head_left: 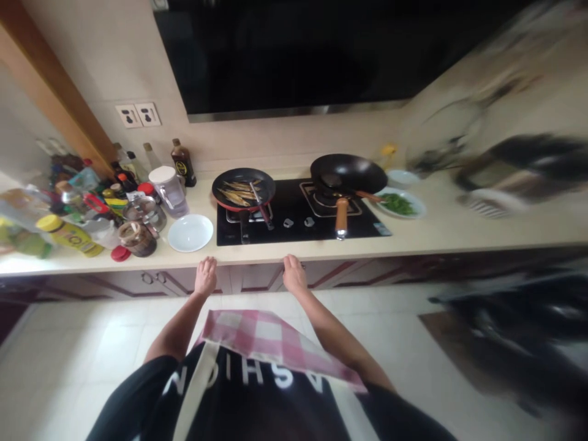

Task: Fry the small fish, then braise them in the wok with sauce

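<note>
My left hand (206, 277) is at the front edge of the pale countertop (257, 252), below a white plate (190, 233). My right hand (294, 274) is at the same edge, in front of the stove knobs (298, 223). The fingers of both hands look curled against the edge, and no tool shows in them. On the left burner a frying pan (220, 193) holds several browned fish (236, 195), with tongs (261, 207) laid across its rim. A black wok (349, 171) with a wooden handle (341, 217) sits on the right burner, a wooden-handled utensil resting in it.
Several jars and bottles crowd the counter's left end, including a yellow bottle (68, 234) and a lidded pitcher (169, 191). Right of the wok is a plate of chopped greens (397, 203). A dark range hood (294, 55) hangs above. The far right is blurred.
</note>
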`<action>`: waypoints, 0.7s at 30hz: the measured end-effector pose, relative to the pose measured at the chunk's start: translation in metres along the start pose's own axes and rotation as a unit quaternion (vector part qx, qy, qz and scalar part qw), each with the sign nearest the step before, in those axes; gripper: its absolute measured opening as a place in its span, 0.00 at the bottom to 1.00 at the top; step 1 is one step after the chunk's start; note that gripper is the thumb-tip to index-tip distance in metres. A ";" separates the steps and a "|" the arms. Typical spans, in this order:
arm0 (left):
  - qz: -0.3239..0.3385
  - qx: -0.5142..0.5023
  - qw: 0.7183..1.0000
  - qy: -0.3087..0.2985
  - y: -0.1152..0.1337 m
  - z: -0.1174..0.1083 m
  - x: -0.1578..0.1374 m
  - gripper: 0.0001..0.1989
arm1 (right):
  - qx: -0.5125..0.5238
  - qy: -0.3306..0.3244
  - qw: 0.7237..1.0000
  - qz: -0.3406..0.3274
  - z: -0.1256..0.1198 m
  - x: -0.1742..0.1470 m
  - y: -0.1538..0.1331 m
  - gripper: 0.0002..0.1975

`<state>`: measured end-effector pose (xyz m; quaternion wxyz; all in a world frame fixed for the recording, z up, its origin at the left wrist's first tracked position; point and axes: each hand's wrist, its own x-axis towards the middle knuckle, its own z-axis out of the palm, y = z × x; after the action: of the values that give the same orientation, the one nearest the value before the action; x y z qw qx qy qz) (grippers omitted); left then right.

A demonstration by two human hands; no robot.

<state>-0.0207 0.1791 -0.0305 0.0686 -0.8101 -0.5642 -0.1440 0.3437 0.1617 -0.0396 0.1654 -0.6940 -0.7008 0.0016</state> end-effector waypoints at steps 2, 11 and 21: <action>-0.014 0.015 1.000 0.010 0.002 0.003 -0.001 0.27 | 0.001 0.027 1.000 -0.010 -0.002 0.003 0.009 0.22; -0.052 0.047 0.997 0.013 0.011 -0.001 -0.003 0.29 | 0.035 0.122 0.992 -0.017 0.018 0.004 0.030 0.23; -0.027 0.057 0.997 0.045 -0.001 0.002 0.000 0.28 | 0.058 0.127 0.990 -0.017 0.014 0.008 0.026 0.25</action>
<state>-0.0214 0.1806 -0.0328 0.1360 -0.7819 -0.5896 -0.1502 0.3654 0.1739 -0.0572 0.2929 -0.6657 -0.6846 -0.0490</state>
